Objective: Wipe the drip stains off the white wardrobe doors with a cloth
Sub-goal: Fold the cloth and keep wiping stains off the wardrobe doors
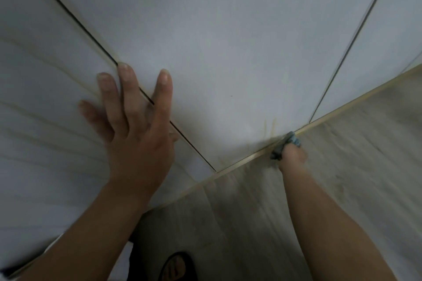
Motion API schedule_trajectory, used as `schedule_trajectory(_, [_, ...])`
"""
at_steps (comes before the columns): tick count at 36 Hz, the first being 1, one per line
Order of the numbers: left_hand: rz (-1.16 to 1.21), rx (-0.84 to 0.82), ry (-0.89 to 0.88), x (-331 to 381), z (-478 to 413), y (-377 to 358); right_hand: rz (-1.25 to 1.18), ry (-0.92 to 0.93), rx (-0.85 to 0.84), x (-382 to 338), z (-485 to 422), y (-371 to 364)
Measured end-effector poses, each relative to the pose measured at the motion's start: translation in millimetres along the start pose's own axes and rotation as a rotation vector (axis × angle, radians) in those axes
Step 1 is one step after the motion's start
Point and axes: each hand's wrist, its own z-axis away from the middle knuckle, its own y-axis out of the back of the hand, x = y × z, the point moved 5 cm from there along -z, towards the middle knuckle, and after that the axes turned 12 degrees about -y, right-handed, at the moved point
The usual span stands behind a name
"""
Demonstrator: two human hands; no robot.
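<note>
White wardrobe doors (228, 41) fill the upper part of the view, split by dark gaps. My left hand (134, 125) lies flat with straight fingers across the gap between the left and middle doors. My right hand (293, 156) grips a small blue-grey cloth (288, 142) bunched against the bottom edge of the middle door. Faint yellowish drip stains (270, 126) run down the door just above the cloth. More pale streaks cross the left door (34, 98).
A light wood-grain floor (342, 166) meets the doors along a pale trim strip (239, 163). My foot in a dark slipper (177, 267) shows at the bottom centre. A third door panel (388, 41) stands at the right.
</note>
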Motion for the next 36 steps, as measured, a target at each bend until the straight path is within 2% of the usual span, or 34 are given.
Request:
schedule_trajectory(4, [-0.002, 0.025, -0.001, 0.3, -0.6, -0.3, -0.292, 0.180, -0.021, -16.8, 35.2, 7.4])
schedule_trajectory(9, [-0.001, 0.043, -0.004, 1.4, -0.8, -1.8, -0.465, 0.460, -0.204, -39.1, 121.9, -10.1])
schedule_trajectory(14, [0.009, 0.044, 0.006, 0.5, -0.4, -0.7, -0.557, 0.454, -0.214, -19.8, 169.5, -30.4])
schedule_trajectory(19, [-0.015, 0.058, 0.009, 1.4, -0.9, -1.2, -0.523, 0.561, -0.057, -8.0, 163.9, -37.2])
schedule_trajectory(22, [-0.012, 0.054, 0.003, 1.0, -0.6, -2.6, -0.450, 0.440, 0.052, -6.0, 129.1, -31.9])
schedule_trajectory(25, [-0.028, 0.061, 0.004, 0.7, -0.4, -2.2, -0.416, 0.223, -0.012, -1.8, 100.5, -28.4])
schedule_trajectory(32, [-0.024, 0.059, 0.015, 3.3, -1.5, -2.7, -0.388, 0.539, -0.096, 3.9, 140.0, -35.2])
schedule_trajectory(34, [-0.026, 0.055, 0.011, 3.0, -1.8, -2.7, -0.403, 0.566, -0.064, 7.3, 140.9, -40.0])
schedule_trajectory(36, [-0.025, 0.057, 0.008, 1.7, -1.1, -2.7, -0.415, 0.500, -0.027, 10.0, 123.9, -44.4])
